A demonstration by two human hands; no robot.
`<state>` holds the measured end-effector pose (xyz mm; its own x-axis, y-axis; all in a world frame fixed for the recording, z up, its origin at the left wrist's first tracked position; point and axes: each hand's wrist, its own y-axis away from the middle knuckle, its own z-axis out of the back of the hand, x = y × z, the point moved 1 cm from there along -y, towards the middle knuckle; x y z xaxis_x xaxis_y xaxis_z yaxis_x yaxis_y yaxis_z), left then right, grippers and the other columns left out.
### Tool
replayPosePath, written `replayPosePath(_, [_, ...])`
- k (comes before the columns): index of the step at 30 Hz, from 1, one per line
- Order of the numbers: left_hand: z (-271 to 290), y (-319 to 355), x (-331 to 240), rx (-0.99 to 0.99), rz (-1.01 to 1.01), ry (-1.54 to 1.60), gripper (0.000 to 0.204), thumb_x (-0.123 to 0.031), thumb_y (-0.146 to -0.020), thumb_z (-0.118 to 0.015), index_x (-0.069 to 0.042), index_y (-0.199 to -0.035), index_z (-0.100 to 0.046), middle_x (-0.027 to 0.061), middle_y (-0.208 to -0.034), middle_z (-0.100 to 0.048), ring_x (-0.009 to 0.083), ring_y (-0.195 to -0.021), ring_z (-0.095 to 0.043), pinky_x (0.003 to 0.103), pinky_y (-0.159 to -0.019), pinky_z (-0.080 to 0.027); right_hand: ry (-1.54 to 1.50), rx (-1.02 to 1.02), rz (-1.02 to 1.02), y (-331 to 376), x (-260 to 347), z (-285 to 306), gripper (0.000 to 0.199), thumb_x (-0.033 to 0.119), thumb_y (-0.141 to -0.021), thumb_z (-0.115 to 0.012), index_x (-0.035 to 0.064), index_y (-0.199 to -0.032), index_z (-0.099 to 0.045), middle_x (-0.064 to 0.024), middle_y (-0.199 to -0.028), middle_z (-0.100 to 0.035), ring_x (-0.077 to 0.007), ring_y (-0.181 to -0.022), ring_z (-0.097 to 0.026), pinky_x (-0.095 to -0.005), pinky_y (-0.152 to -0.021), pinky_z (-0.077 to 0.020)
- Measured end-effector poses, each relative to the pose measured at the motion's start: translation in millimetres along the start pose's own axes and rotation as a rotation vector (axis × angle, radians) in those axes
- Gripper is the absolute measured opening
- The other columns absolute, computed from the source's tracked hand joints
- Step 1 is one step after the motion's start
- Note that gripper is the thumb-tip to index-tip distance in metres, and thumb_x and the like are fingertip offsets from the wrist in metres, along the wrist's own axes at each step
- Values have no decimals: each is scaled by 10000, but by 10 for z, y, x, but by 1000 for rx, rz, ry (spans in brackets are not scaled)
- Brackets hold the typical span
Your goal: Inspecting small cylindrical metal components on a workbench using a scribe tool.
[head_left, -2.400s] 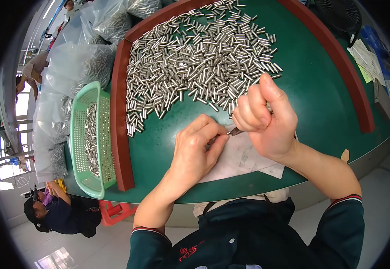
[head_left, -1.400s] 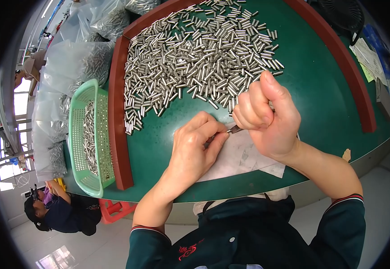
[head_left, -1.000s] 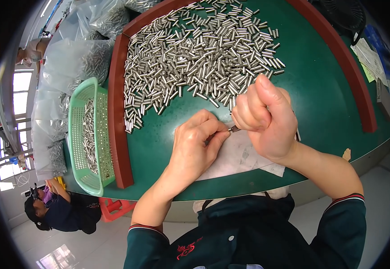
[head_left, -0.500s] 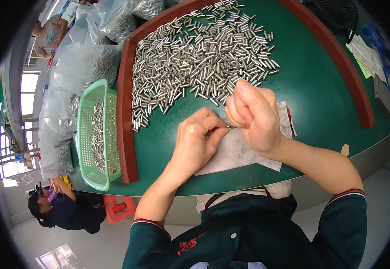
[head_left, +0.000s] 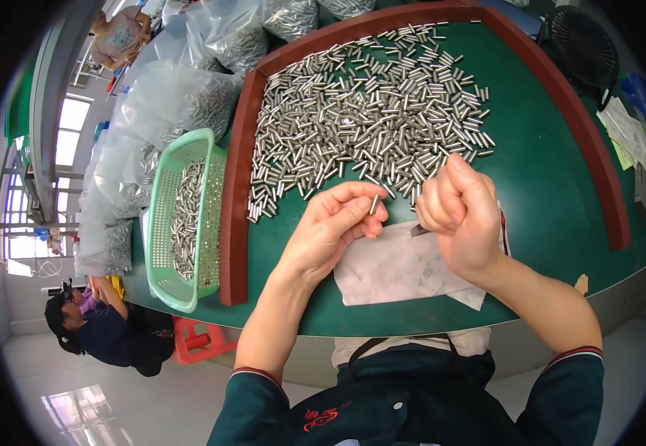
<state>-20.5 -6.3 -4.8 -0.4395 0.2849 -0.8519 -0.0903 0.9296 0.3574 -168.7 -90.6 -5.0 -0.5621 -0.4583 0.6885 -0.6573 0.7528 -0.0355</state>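
A small shiny metal pin (head_left: 374, 204) sits between the thumb and fingers of my left hand (head_left: 327, 230). Closed in a fist beside it is my right hand (head_left: 463, 219). From under the right fist pokes the short grey end of something (head_left: 418, 231); the rest is hidden in the palm, so its kind cannot be told. Both hands hover over a stained whitish cloth (head_left: 390, 269) on the green tabletop (head_left: 323, 316). Just beyond them spreads a big heap of loose metal pins (head_left: 367, 119), the nearest ones close to my fingers.
A brown-red rail (head_left: 235, 215) borders the heap. Left of it stands a light green basket (head_left: 161, 256) with pins inside. Clear bags of metal parts (head_left: 208, 97) line the left and back. At right are a black fan (head_left: 582, 44) and papers (head_left: 626, 130). People are at far left.
My hands have drawn apart from where they met. The left hand has turned and opened out somewhat, so the pin now shows at its fingertips. The whole view has shifted slightly.
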Motion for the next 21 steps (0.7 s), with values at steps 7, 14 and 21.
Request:
replayPosePath(7, [136, -68, -48, -33, -115, 89, 321, -298, -904, -350, -30, -806, -498, 66, -760, -500, 126, -625, -462, 229, -564, -375, 9, -8, -14, -8, 14, -16, 446, 245, -901, -334, 105, -485, -262, 11, -417, -269, -70, -388, -191, -235, -384, -162])
replayPosePath(14, [-2, -146, -3, -370, -591, -1326, 149, -37, -690, -618, -25, -834, -581, 106, -630, -500, 235, -509, -483, 337, -492, -386, 13, -16, -29, -17, 18, -30, 442, 243, -900, -333, 107, -485, -268, 12, -420, -273, -66, -392, -192, -231, -383, -160])
replayPosePath(21, [-143, -19, -22, -201, -466, -1140, 47, -7, -694, -596, -5, -719, -556, 92, -597, -497, 196, -484, -470, 293, -458, -384, 14, -19, -28, -10, 22, 2, 443, 235, -898, -336, 101, -482, -264, 11, -421, -279, -68, -393, -208, -233, -389, -174])
